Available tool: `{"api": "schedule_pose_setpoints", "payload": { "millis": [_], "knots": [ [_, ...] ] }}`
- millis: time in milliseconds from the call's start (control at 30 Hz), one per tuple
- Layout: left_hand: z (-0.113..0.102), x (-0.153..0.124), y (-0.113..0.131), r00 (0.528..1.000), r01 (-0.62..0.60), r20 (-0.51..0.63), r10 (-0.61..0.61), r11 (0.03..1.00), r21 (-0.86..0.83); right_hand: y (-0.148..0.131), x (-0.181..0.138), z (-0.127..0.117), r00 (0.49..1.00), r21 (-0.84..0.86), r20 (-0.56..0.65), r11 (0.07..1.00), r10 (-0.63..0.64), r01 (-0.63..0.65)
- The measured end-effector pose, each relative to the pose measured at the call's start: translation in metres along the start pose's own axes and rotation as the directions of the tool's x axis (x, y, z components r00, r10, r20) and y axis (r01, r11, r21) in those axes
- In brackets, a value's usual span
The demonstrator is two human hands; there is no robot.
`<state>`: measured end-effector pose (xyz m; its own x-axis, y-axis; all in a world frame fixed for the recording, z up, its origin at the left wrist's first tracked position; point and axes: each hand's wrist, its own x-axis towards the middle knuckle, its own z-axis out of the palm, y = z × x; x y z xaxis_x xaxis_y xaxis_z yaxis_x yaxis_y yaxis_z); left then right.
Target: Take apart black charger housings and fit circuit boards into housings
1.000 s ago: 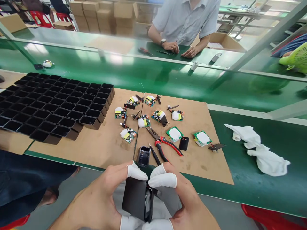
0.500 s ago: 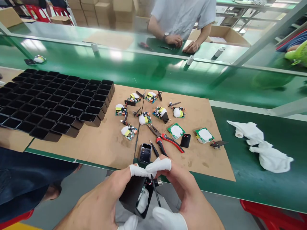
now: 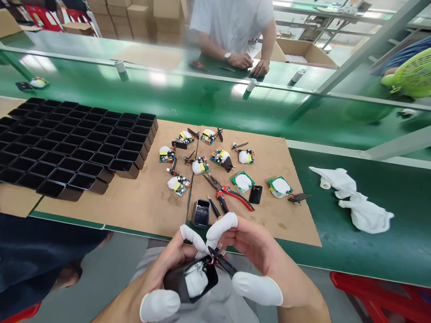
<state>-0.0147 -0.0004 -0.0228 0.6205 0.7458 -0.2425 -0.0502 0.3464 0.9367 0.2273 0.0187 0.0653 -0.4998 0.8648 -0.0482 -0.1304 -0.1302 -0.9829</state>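
Note:
My left hand (image 3: 168,264), with white finger cots on its fingertips, grips a black plastic housing (image 3: 180,279) whose open end faces me. A white-padded circuit board (image 3: 197,277) sits inside that opening. My right hand (image 3: 259,255), also in finger cots, pinches the board's black prong piece (image 3: 222,262) at the housing's mouth. Both hands are close to my lap, below the table's front edge.
On the brown cardboard sheet (image 3: 151,202) lie several small circuit boards (image 3: 180,184), red-handled pliers (image 3: 229,195), a small open housing (image 3: 201,213) and a black cap (image 3: 255,194). Black empty housings (image 3: 67,143) fill the left. White cloths (image 3: 353,202) lie right. Another person (image 3: 235,27) works opposite.
The housing has been tipped so its open end faces me, and the white-padded board now sits inside it. My right fingers have shifted onto the prong piece.

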Motion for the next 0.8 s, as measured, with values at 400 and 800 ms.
{"api": "schedule_pose_setpoints", "payload": {
  "millis": [400,800],
  "knots": [
    [0.008,-0.016,0.033,0.971,0.172,0.228,-0.073,0.875,-0.452,-0.002,0.0,0.004,0.985,-0.239,-0.112,0.966,-0.131,0.101],
    [0.024,-0.008,0.049,0.983,0.153,0.175,-0.054,0.769,-0.621,0.054,-0.007,-0.056,0.843,-0.959,-0.277,0.082,-0.462,-0.271]
  ]
}}
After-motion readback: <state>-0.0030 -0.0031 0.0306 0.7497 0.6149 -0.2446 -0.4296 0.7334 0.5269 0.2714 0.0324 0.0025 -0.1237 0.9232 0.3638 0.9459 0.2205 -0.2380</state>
